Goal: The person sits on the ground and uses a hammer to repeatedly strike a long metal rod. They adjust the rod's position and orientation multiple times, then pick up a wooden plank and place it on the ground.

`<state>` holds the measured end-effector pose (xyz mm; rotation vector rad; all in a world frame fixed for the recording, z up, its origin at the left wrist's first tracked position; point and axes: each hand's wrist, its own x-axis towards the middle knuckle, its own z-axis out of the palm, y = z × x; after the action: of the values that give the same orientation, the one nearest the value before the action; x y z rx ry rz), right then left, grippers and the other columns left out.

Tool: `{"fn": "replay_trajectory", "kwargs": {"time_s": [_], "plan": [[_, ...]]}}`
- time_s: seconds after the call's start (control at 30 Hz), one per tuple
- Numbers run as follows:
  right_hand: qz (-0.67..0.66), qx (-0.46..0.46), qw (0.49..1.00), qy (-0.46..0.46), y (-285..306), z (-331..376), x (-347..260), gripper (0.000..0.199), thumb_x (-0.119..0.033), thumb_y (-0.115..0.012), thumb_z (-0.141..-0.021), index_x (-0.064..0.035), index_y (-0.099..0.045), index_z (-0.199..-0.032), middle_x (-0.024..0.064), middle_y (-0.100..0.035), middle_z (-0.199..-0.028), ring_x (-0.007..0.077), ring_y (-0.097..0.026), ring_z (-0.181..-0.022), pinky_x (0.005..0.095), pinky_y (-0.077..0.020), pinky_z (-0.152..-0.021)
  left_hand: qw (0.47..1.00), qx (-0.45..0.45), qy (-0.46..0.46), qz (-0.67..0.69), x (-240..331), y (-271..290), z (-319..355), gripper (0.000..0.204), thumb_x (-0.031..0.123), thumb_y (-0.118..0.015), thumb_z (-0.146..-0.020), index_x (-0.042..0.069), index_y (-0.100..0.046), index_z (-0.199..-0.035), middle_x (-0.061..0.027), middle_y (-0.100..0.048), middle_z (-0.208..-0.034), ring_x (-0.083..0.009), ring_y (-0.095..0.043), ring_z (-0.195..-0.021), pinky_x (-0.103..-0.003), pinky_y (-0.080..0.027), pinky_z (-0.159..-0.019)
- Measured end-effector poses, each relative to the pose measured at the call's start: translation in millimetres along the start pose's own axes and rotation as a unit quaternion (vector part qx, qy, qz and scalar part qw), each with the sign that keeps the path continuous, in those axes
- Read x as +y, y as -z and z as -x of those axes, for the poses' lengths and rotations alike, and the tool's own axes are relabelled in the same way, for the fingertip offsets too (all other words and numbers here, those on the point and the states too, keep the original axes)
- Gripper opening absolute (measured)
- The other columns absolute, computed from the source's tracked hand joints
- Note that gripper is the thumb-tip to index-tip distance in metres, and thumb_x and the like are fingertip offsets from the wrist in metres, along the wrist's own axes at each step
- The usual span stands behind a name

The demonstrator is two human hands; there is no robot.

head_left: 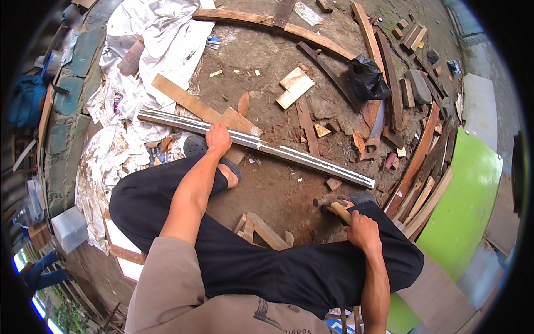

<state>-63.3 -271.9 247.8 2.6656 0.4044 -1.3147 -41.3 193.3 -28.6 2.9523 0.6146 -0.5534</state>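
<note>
A long dark wooden beam [311, 158] with white streaks along its top lies slantwise across the ground before me. My left hand [218, 138] is closed around it, left of its middle. In my right hand [364, 231] is a hammer [340, 212], gripped by its pale wooden handle. The hammer's head hangs near my right shoe, below the beam's right end, and does not touch the beam. A flat board [186, 99] lies on the ground beyond the beam, close to my left hand.
White sheeting [158, 50] covers the ground at the left. A handsaw [374, 133], a black plastic bag [367, 78] and curved planks [320, 40] lie farther off. At the right are stacked timber strips [414, 167] and a green panel [464, 195]. Wood offcuts [267, 231] lie between my legs.
</note>
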Motion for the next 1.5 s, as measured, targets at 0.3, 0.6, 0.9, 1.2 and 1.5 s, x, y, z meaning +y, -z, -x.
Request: {"fn": "replay_trajectory", "kwargs": {"time_s": [0.3,0.6,0.9,1.2,1.5], "plan": [[-0.012,0.009,1.000,0.006,8.5,1.4,-3.5,0.040,-0.026,-0.070,-0.082,0.0021,-0.055,-0.106,0.0209,-0.069,-0.091,0.0381,-0.068,-0.082,0.0467,-0.0544,-0.073,0.895,0.106,0.262,0.344,41.3,0.2,27.8,0.043,0.043,-0.060,-0.090,0.001,-0.057,-0.096,-0.0195,-0.059,-0.102,-0.0376,-0.055,-0.103,-0.045,-0.043,-0.091],[-0.011,0.020,1.000,0.005,1.3,6.9,0.8,0.039,-0.028,-0.071,-0.082,0.0010,-0.055,-0.101,0.0203,-0.069,-0.087,0.0372,-0.069,-0.079,0.0465,-0.0548,-0.071,0.596,-0.165,0.388,0.683,133.2,-53.5,50.0,0.085,0.044,-0.076,-0.082,-0.011,-0.037,-0.135,-0.0254,-0.047,-0.134,-0.0421,-0.053,-0.118,-0.050,-0.052,-0.094],[-0.032,0.021,0.999,-0.026,-25.4,12.4,24.9,0.043,-0.031,-0.073,-0.081,0.0009,-0.055,-0.103,0.0213,-0.069,-0.088,0.0384,-0.068,-0.082,0.0473,-0.0543,-0.073,0.620,-0.173,0.410,0.647,137.3,-41.3,37.7,0.060,0.044,-0.066,-0.086,-0.006,-0.058,-0.119,-0.0170,-0.058,-0.119,-0.0275,-0.064,-0.090,-0.039,-0.059,-0.066],[-0.073,0.019,0.996,-0.041,-19.3,19.1,25.0,0.040,-0.031,-0.073,-0.081,0.0002,-0.057,-0.100,0.0220,-0.069,-0.089,0.0390,-0.068,-0.085,0.0473,-0.0534,-0.076,0.630,-0.204,0.374,0.649,167.5,-35.8,45.2,0.063,0.049,-0.056,-0.088,-0.001,-0.053,-0.127,-0.0200,-0.061,-0.116,-0.0353,-0.066,-0.084,-0.042,-0.057,-0.069],[-0.062,0.004,0.997,-0.035,-22.4,17.8,26.3,0.041,-0.029,-0.072,-0.081,0.0013,-0.056,-0.102,0.0225,-0.069,-0.090,0.0395,-0.068,-0.087,0.0477,-0.0534,-0.078,0.639,-0.410,0.282,0.586,198.5,-21.9,68.7,0.060,0.050,-0.051,-0.090,-0.001,-0.057,-0.121,-0.0167,-0.066,-0.114,-0.0306,-0.061,-0.110,-0.050,-0.049,-0.090]]}}
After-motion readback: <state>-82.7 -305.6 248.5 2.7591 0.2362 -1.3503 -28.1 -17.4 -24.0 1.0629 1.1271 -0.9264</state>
